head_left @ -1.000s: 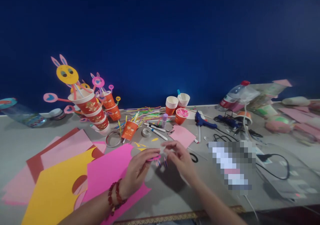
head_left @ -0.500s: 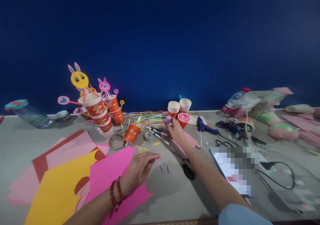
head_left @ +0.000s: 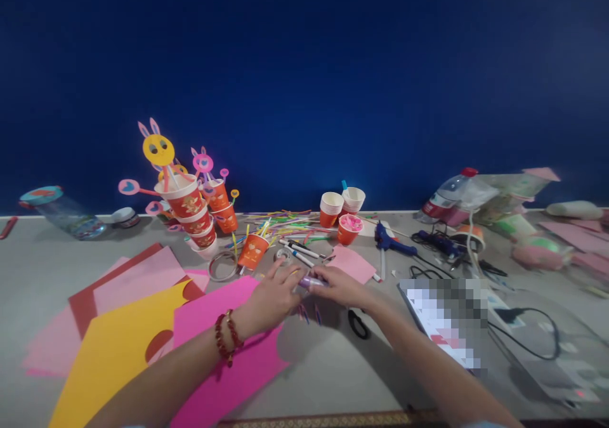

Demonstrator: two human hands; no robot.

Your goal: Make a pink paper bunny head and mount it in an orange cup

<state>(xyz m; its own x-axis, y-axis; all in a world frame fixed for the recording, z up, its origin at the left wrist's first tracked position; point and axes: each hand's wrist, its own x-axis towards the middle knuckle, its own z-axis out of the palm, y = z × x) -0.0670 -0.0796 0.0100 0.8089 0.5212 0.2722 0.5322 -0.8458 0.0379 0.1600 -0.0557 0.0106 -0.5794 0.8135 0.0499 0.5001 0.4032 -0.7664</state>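
Note:
My right hand [head_left: 340,286] is closed on a small purple tube [head_left: 313,281] above the middle of the table. At the tube's left end, the fingers of my left hand [head_left: 273,295] are bent round it, touching it. Just below the hands lie narrow pink and blue paper pieces [head_left: 318,314]. Black scissors [head_left: 358,324] rest under my right wrist, partly hidden. Bright pink paper [head_left: 228,352] spreads beneath my left forearm. Behind the hands are several pens [head_left: 304,248] and a tape roll [head_left: 282,256].
Stacked red cups with paper bunny faces [head_left: 185,203] stand at the back left. Yellow paper [head_left: 109,345] lies at the left. A blue glue gun [head_left: 392,244], a tablet [head_left: 440,326] with cables and a tilted bottle [head_left: 445,196] are at the right.
My right hand has come back from beside the cups toward my left hand with the purple tube. My left hand has moved up and right to meet it.

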